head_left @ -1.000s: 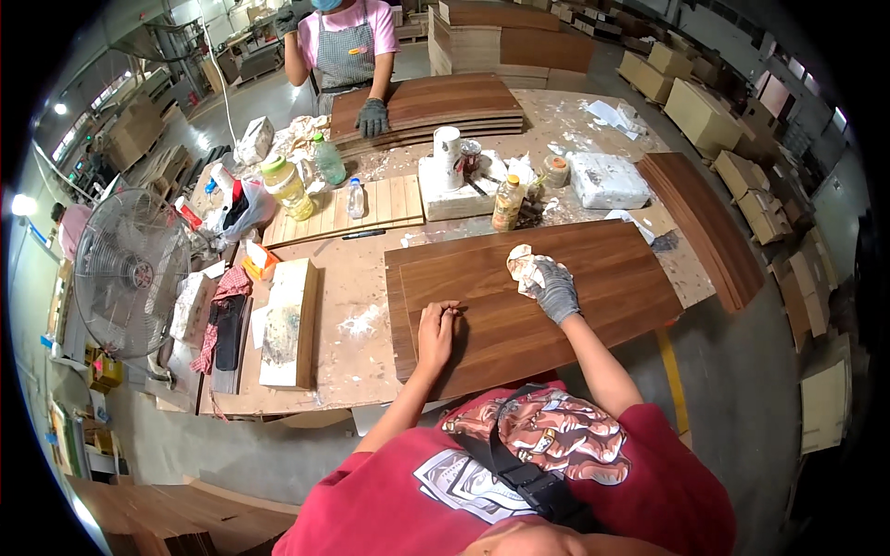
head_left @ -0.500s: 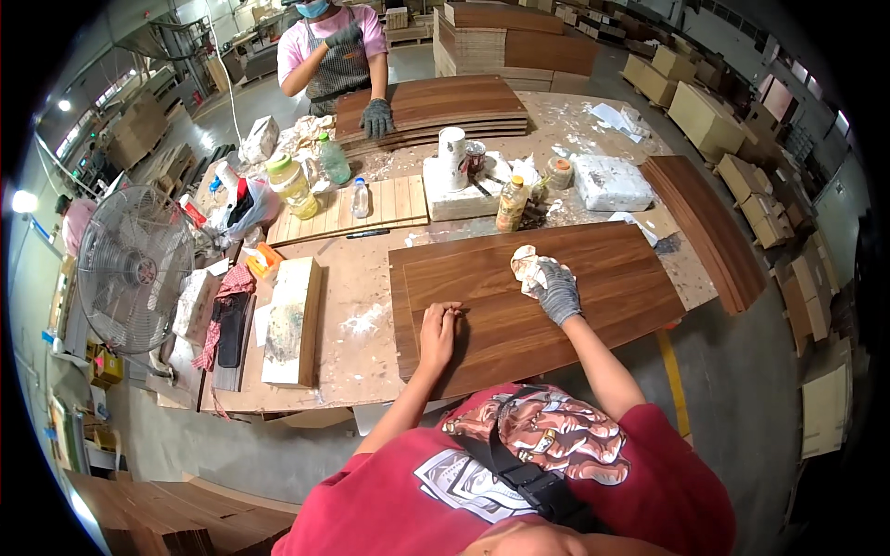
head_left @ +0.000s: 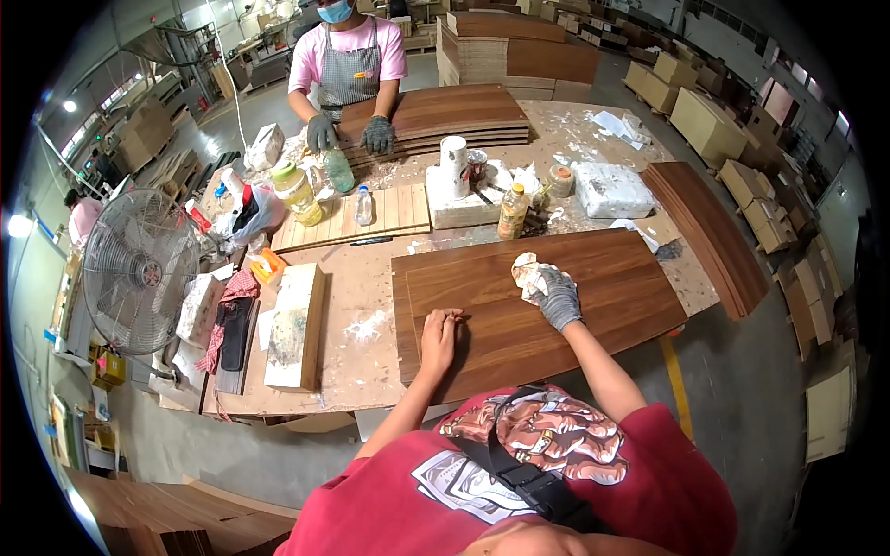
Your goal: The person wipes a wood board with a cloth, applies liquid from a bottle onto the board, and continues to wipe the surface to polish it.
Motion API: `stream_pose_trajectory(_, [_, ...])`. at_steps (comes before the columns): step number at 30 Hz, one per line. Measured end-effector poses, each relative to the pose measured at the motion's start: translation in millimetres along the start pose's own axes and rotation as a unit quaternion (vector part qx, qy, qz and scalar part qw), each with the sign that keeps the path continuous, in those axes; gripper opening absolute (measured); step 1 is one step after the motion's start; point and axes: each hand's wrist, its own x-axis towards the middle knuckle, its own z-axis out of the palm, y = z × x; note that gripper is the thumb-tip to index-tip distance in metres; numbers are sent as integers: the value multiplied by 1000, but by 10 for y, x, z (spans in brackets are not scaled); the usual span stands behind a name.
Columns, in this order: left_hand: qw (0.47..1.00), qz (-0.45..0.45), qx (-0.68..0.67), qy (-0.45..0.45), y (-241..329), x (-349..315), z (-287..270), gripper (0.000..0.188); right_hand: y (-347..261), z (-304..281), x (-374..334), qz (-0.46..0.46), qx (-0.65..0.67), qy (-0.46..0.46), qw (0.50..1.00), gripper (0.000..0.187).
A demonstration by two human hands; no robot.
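Observation:
A dark brown wood-grain panel (head_left: 593,306) lies flat across the near side of the worktable. My right hand (head_left: 557,301), in a grey glove, grips a crumpled whitish rag (head_left: 528,274) pressed on the panel's upper face. Toward the panel's left part rests my left hand (head_left: 438,339), bare, its fingers loosely curled in and nothing seen in them. Just beyond the panel stands a bottle of yellowish liquid with a yellow cap (head_left: 513,211).
Opposite me, a masked co-worker's gloved hands (head_left: 377,136) are at a panel stack (head_left: 436,111). A white can (head_left: 453,167), a green bottle (head_left: 339,170), a pale wood block (head_left: 295,326) and a fan (head_left: 141,271) stand around. More brown boards (head_left: 709,236) lie at the right edge.
The co-worker's raised hand has come down near the green bottle. My right hand and the rag stay nearly in place on the panel, and my left hand keeps its spot.

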Motion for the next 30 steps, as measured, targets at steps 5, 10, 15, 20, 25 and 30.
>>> stream_pose_trajectory(5, [1000,-9,-17,-2,-11,-4,15,25,8,-6,1,1,1,8,1000,56])
stream_pose_trajectory(10, [1000,-11,-14,-10,-8,18,23,26,70,9,3,-20,-4,22,1000,56])
stream_pose_trajectory(15, [1000,-8,-7,-8,-45,5,5,27,-5,9,29,-9,-2,4,1000,56])
stream_pose_trajectory(20, [1000,-14,-5,-8,-28,9,-1,27,77,87,21,-6,20,6,1000,63])
stream_pose_trajectory(25, [1000,-6,-2,-6,-20,14,-1,27,136,123,11,-26,18,2,999,64])
stream_pose_trajectory(30, [1000,9,9,-11,-66,18,20,28,-104,-54,-20,51,-150,-16,987,53])
